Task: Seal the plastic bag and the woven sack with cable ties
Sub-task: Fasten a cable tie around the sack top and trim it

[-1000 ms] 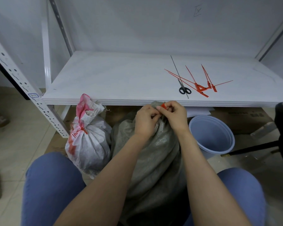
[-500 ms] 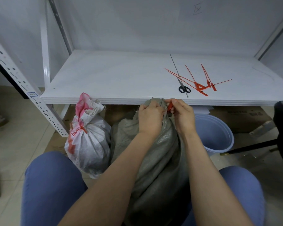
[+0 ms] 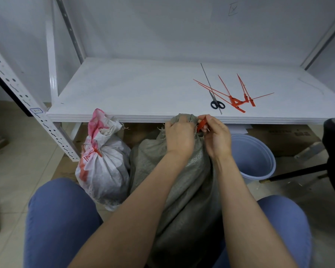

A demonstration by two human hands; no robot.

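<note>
The woven sack [image 3: 174, 182] stands upright just below the shelf [image 3: 124, 97] edge, its neck bunched in the closed left hand [image 3: 179, 137] — the right hand [image 3: 217, 138], nearer, pinches the red cable tie [image 3: 201, 125] beside that neck, ready — likely — to cinch it.

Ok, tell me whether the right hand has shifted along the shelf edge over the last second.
Yes. The right hand has shifted rightward along the shelf edge, now almost under the scissors.
</note>
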